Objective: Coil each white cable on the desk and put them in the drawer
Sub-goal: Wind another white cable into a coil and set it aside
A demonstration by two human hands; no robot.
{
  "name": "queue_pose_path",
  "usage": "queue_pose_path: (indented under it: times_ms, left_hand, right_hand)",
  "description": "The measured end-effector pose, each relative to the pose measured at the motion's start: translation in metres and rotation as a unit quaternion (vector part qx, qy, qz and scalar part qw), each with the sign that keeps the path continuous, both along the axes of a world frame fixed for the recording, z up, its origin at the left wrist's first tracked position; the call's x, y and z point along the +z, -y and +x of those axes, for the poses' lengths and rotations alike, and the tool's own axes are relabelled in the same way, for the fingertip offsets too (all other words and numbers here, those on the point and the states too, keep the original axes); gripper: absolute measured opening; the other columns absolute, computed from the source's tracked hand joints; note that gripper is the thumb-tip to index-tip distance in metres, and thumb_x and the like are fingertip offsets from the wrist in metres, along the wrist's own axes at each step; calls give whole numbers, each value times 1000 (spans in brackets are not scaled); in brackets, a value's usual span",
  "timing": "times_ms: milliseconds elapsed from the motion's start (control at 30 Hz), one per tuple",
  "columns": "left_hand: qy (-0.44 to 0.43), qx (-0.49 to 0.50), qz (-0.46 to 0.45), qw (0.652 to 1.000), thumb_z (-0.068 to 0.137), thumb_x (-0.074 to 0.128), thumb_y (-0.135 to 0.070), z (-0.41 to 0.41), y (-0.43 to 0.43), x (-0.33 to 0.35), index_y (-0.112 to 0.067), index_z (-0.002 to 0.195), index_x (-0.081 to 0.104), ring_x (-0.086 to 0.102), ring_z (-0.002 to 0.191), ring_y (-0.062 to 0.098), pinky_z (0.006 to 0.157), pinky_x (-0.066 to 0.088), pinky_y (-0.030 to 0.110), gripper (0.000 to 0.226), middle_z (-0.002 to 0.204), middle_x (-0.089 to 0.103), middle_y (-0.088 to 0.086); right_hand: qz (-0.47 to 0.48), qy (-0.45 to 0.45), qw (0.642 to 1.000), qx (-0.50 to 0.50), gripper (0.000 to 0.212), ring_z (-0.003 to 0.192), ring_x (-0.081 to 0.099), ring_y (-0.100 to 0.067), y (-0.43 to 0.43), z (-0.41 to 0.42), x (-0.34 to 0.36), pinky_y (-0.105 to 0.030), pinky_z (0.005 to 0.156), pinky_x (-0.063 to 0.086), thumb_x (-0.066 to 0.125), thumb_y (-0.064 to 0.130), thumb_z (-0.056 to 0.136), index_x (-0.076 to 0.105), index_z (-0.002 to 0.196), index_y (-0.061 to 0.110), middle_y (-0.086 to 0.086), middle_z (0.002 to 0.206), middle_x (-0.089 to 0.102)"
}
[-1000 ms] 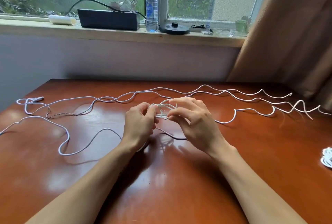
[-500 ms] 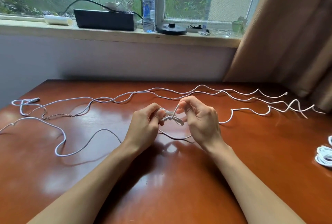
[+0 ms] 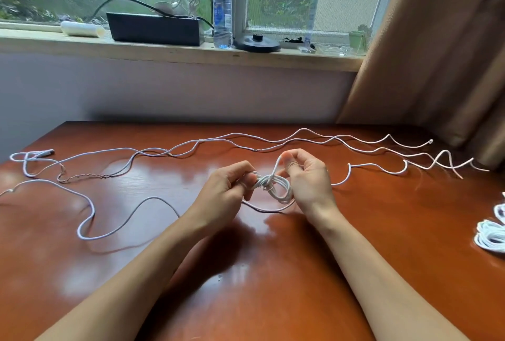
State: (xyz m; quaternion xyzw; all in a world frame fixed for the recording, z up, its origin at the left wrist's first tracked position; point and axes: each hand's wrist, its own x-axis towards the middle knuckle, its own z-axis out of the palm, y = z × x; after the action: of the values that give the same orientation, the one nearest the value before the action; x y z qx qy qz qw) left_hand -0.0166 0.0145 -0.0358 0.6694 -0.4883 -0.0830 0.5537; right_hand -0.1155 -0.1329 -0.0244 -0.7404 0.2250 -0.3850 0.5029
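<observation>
A small coil of white cable [image 3: 278, 187] hangs between my hands above the middle of the red-brown desk [image 3: 382, 231]. My left hand [image 3: 221, 193] grips the coil's left end. My right hand [image 3: 306, 176] pinches a strand that rises from the coil's wrapped middle. Loose white cables [image 3: 90, 204] trail across the desk to the left and along the back to the right [image 3: 382, 149]. A finished white coil [image 3: 492, 234] lies at the right edge. No drawer is in view.
A windowsill behind the desk holds a black box [image 3: 155, 29], a water bottle [image 3: 222, 7], a white roll [image 3: 82, 29] and a black round base [image 3: 257, 44]. A brown curtain [image 3: 437, 53] hangs at the back right.
The bundle has gone from loose loops to a tighter coil with a strand wrapped round its middle. My right hand has lifted that strand upward; my left hand keeps its hold.
</observation>
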Motion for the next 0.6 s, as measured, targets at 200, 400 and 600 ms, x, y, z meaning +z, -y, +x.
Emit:
queue_pose_path:
  times_ms: [200,400,600]
  left_hand:
    - [-118,-50,-8,992,96,50,-20,-3,-1,1,0,87,57,35,60,15,54,29,19,24,62,49,-6]
    - [-210,-84,-24,974,106,43,-7,-9,0,2,-4,89,55,28,49,6,48,22,17,21,61,47,1]
    - [-348,-97,-65,930,106,42,-13,-10,3,5,-7,86,56,22,50,8,47,20,18,25,63,45,3]
  right_hand:
    - [70,-3,996,59,20,59,61,-10,2,1,2,-26,56,49,61,24,101,71,84,18,3,66,69]
    - [146,3,984,103,14,66,57,-22,6,2,-1,-36,66,45,69,25,95,78,85,20,-4,76,71]
    - [93,-56,989,96,19,43,44,-10,6,0,-4,-17,41,33,62,10,98,77,91,19,-2,65,67]
